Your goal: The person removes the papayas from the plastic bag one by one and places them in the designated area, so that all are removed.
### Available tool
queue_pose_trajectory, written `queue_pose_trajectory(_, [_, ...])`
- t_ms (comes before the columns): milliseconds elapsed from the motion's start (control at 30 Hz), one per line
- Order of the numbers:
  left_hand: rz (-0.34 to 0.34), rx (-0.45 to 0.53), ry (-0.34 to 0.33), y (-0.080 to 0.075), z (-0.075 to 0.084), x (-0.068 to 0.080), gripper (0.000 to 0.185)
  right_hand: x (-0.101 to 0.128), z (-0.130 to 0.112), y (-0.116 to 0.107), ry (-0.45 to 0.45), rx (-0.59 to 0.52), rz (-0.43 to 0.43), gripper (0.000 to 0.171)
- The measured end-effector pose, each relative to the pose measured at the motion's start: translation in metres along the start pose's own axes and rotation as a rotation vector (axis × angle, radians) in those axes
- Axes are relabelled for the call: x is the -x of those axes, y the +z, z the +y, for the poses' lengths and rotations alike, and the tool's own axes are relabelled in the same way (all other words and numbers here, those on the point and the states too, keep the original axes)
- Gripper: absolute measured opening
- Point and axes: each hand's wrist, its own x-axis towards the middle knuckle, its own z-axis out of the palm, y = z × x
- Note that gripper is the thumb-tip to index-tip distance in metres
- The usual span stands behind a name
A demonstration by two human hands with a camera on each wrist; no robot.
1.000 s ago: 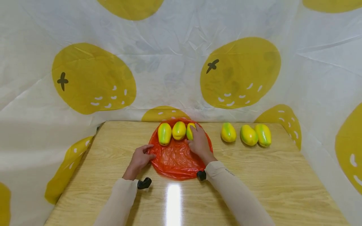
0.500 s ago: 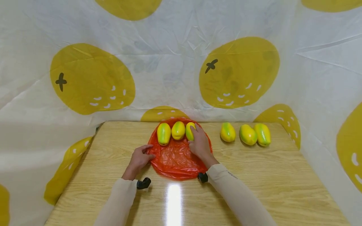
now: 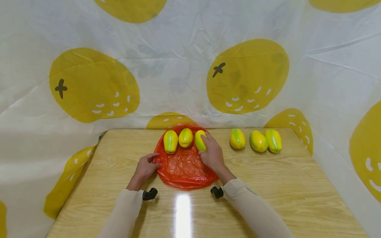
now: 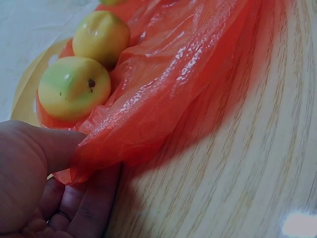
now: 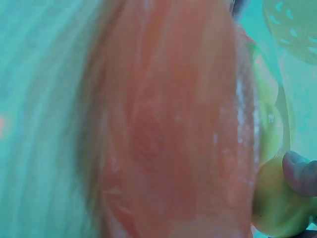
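A red plastic bag (image 3: 184, 165) lies spread on the table. My left hand (image 3: 146, 168) pinches its left edge, thumb above and fingers underneath, as the left wrist view shows. On the bag's far part are two yellow-green papayas, the left papaya (image 3: 170, 142) and the middle papaya (image 3: 186, 138). My right hand (image 3: 212, 153) grips a third papaya (image 3: 200, 140) over the bag's far right part, covering its right side. In the right wrist view the thumb (image 5: 301, 174) presses on this papaya (image 5: 280, 201), and the blurred red bag fills the middle.
To the right of the bag, three more papayas stand near the table's far edge: one apart (image 3: 237, 138) and a close pair, the left one (image 3: 258, 141) overlapping the right one (image 3: 273, 140). A fruit-printed cloth (image 3: 172, 82) hangs behind the wooden table (image 3: 268, 185).
My right hand has shifted slightly right and back toward me with its papaya, so a gap shows beside the middle papaya. My left hand has stayed at the bag's edge.
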Motion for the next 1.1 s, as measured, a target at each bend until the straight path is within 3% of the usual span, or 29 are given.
queue_pose_trajectory(467, [-0.005, -0.015, 0.0, 0.001, 0.0, 0.0, 0.055, 0.025, 0.006, -0.016, 0.02, -0.064, 0.054, 0.071])
queue_pose_trajectory(733, [-0.006, -0.009, 0.006, 0.001, -0.001, -0.001, 0.055, 0.029, 0.008, -0.025, 0.014, -0.069, 0.102, 0.073])
queue_pose_trajectory(1100, [-0.004, 0.013, -0.034, -0.001, 0.001, -0.001, 0.056, 0.035, 0.018, -0.046, 0.023, -0.169, 0.178, 0.071])
